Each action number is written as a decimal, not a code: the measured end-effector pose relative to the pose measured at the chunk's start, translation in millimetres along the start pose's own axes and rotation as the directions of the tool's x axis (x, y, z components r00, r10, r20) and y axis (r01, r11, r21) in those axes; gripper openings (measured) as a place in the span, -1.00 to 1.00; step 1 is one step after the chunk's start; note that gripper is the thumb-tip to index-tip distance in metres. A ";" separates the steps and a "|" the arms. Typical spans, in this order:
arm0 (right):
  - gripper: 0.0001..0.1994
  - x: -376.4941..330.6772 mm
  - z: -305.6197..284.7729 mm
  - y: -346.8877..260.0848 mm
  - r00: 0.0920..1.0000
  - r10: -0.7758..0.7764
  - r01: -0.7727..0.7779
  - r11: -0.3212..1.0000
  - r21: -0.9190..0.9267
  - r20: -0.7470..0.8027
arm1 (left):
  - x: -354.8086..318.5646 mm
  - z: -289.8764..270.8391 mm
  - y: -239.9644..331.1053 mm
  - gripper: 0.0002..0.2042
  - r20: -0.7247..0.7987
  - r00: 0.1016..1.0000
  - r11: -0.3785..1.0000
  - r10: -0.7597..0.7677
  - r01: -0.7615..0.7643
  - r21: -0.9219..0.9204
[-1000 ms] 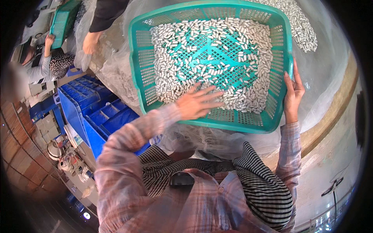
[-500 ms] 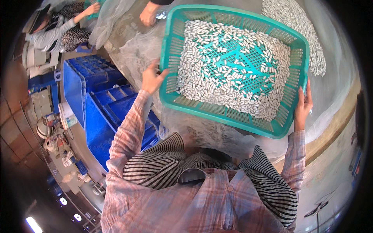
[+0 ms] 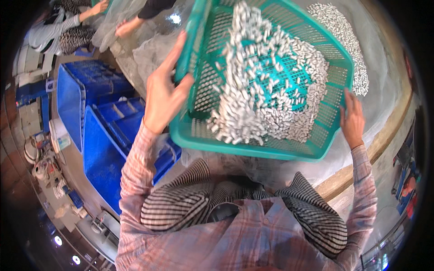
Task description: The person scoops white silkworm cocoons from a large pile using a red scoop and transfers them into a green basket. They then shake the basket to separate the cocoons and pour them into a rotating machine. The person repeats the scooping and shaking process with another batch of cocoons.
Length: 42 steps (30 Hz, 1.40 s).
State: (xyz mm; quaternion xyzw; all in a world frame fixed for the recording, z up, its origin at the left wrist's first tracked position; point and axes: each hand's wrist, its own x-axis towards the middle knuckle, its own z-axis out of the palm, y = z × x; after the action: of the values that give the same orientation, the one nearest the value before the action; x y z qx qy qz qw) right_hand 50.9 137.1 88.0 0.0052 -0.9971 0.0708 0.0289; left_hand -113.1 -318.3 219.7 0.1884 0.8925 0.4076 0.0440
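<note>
Both my hands grip a green plastic mesh basket (image 3: 253, 152), tilted with its left side raised. My left hand (image 3: 165, 90) clasps the left rim, thumb on the inside edge and fingers behind the wall. At the right rim, my right hand (image 3: 353, 118) has its fingers on the outside of the basket. Many small white capsule-shaped pieces (image 3: 242, 86) are inside it, blurred on the left as they tumble over the mesh bottom. A further spread of the same white pieces (image 3: 343, 43) lies beyond the basket at the far right.
Two blue plastic crates (image 3: 101, 149) stand to my left. Translucent sheeting (image 3: 384, 104) covers the surface around the basket, with a wooden edge (image 3: 337, 183) nearer me. Another person's hand (image 3: 129, 28) reaches in at the top, and one more person (image 3: 54, 34) sits far left.
The basket's left side has risen toward me and the pieces are sliding away from that wall. My left hand is higher and nearer. The other person's hand has moved left.
</note>
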 end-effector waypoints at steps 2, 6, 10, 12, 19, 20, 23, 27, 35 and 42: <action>-0.39 15.4 -7.2 -43.3 0.979 -0.182 0.162 0.969 0.185 0.091 | -1.8 3.2 -27.8 -0.31 -0.035 0.997 0.996 0.064 -0.061 0.062; -0.35 7.4 28.5 -102.9 0.950 -0.210 0.086 0.887 0.453 0.232 | -8.3 10.8 -58.5 -0.31 -0.066 0.998 0.997 -0.023 0.028 0.079; -0.32 36.1 121.6 -126.7 0.985 0.171 -0.147 0.907 0.395 -0.026 | -19.5 23.4 -56.1 -0.33 -0.066 0.976 0.975 -0.206 0.199 -0.100; -0.29 98.3 137.3 -171.2 0.966 0.172 -0.071 0.892 0.447 -0.191 | -13.8 27.0 -59.3 -0.34 -0.101 0.983 0.987 -0.150 0.144 -0.070; -0.42 78.3 99.5 -277.9 0.916 -0.402 0.324 0.751 0.575 0.009 | -5.0 23.8 -52.5 -0.35 -0.072 0.973 0.974 -0.217 0.211 -0.086; -0.40 61.8 93.7 -264.8 0.866 -0.495 0.346 0.694 0.631 0.069 | -1.4 22.5 -50.3 -0.35 -0.071 0.974 0.971 -0.216 0.207 -0.117; -0.45 28.7 90.4 -192.4 0.826 -0.536 0.414 0.787 0.458 0.175 | -3.3 17.4 -45.9 -0.34 -0.078 0.978 0.980 -0.191 0.186 -0.074; -0.44 46.2 114.7 -101.3 0.956 -0.262 0.237 0.955 0.177 0.132 | 0.4 22.5 -48.6 -0.36 -0.086 0.987 0.988 -0.136 0.129 -0.085; -0.40 169.5 133.3 -229.9 0.976 0.081 -0.002 0.930 0.368 -0.200 | 2.6 25.3 -51.8 -0.33 -0.088 0.993 0.996 -0.084 0.082 -0.019; -0.45 56.8 97.7 -223.6 0.812 -0.555 0.383 0.741 0.551 0.181 | 2.0 18.9 -52.7 -0.32 -0.075 0.965 0.960 -0.250 0.237 -0.147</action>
State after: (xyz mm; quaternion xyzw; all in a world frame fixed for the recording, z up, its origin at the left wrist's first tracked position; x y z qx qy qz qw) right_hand -8.1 -98.4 26.3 0.2788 -0.9005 0.3093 -0.1254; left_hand -126.4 -335.5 168.1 0.0545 0.8799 0.4676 0.0649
